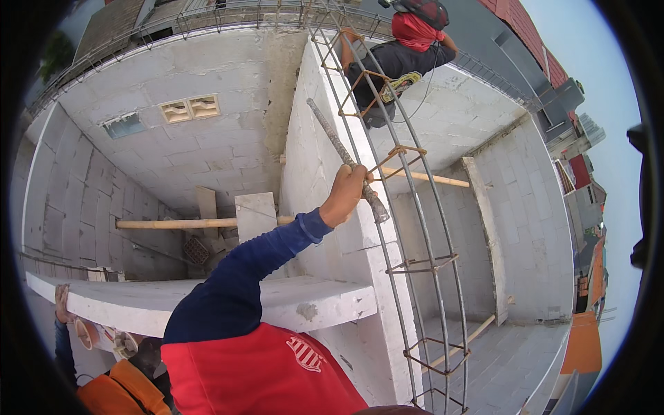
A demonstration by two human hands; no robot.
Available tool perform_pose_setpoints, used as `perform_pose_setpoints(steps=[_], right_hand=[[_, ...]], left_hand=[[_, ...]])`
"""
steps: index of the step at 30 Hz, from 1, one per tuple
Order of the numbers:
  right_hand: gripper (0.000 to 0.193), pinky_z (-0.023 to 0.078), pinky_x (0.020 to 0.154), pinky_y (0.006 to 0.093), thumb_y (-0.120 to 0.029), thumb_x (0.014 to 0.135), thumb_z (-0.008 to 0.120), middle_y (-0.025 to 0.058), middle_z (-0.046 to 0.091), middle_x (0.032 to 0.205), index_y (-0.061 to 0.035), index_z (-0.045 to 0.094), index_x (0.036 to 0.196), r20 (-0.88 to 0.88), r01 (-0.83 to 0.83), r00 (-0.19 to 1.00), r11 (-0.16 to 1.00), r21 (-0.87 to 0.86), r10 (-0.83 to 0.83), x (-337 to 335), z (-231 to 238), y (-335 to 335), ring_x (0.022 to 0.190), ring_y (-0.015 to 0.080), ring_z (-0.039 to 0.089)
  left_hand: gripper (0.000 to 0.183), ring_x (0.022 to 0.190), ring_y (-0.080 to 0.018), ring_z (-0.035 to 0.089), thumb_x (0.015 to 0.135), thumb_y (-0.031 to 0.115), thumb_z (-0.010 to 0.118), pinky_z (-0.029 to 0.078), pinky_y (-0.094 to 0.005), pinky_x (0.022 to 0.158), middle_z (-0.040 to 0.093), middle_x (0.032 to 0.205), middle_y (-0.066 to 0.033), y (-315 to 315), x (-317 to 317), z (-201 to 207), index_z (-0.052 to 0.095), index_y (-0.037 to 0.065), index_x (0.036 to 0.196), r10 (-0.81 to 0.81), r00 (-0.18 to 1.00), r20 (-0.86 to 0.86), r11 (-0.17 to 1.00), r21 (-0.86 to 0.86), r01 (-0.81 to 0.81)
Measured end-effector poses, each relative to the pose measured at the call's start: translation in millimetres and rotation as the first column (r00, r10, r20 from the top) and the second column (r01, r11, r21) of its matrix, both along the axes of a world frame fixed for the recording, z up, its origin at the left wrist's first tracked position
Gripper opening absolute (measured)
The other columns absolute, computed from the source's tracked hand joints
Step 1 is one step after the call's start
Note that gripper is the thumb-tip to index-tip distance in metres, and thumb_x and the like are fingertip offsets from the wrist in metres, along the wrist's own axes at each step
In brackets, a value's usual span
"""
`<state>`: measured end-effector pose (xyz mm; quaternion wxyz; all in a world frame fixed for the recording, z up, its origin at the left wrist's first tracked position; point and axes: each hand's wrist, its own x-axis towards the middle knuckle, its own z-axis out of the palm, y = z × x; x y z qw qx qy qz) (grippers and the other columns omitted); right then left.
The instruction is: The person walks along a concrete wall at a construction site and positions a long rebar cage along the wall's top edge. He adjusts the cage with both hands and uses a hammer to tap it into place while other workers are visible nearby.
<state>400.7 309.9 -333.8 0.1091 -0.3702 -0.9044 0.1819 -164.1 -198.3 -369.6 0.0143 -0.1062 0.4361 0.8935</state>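
Observation:
My left hand (344,196) is closed around a thick, rough grey rod (330,131), its fingers wrapped near the lower end. The rod slants across the top of a white block wall (377,259), one end pointing up and left. Right beside the hand runs a long rebar cage (423,200), its bars joined by rusty square stirrups. Whether the rod touches the cage I cannot tell. My blue-sleeved left arm reaches across from my red shirt. My right hand is out of view.
Atop the far wall, a person in dark clothes (398,66) is by the cage. Lower left, a person in orange (124,387) is below a wall ledge (277,304), near a hand (63,304) on its edge. Bamboo poles (176,224) cross deep rooms on both sides.

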Motion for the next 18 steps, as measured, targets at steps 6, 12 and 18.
perform_pose_setpoints(steps=[6, 12, 18], right_hand=[[0.076, 0.034, 0.117, 0.0494, -0.016, 0.092, 0.072, 0.0217, 0.045, 0.146, 0.0010, 0.034, 0.155, -0.015, -0.006, 1.000, 1.000, 0.005, 0.006, 7, -3, 2, 0.137, 0.0356, 0.042], [0.076, 0.031, 0.120, 0.0506, -0.015, 0.093, 0.071, 0.0240, 0.043, 0.153, 0.0019, 0.032, 0.156, -0.009, -0.033, 0.999, 0.999, 0.007, 0.033, 20, 2, 26, 0.143, 0.0379, 0.039], [0.075, 0.029, 0.122, 0.0481, -0.016, 0.093, 0.070, 0.0227, 0.041, 0.157, 0.0022, 0.033, 0.156, 0.349, -0.134, 0.937, 0.952, 0.276, 0.031, 0, 32, 36, 0.146, 0.0356, 0.037]], left_hand=[[0.021, 0.081, -0.0186, 0.063, 0.098, 0.015, 0.048, 0.064, -0.0338, 0.067, 0.059, 0.099, -0.0135, 8, -19, 0, 0.046, -0.004, 0.106, 0.055, 0.998, -0.034, 0.994, -0.093, -0.058], [0.021, 0.078, -0.0191, 0.062, 0.097, 0.016, 0.049, 0.063, -0.0342, 0.060, 0.059, 0.098, -0.0156, 22, -37, -15, 0.048, -0.005, 0.102, 0.036, 0.999, -0.022, 0.986, -0.160, -0.039], [0.040, 0.083, -0.0354, 0.067, 0.095, 0.032, 0.055, 0.052, -0.0465, 0.078, 0.067, 0.091, -0.0225, 46, -47, -29, 0.059, -0.007, 0.102, 0.047, 0.997, 0.060, 0.932, -0.362, -0.022]])
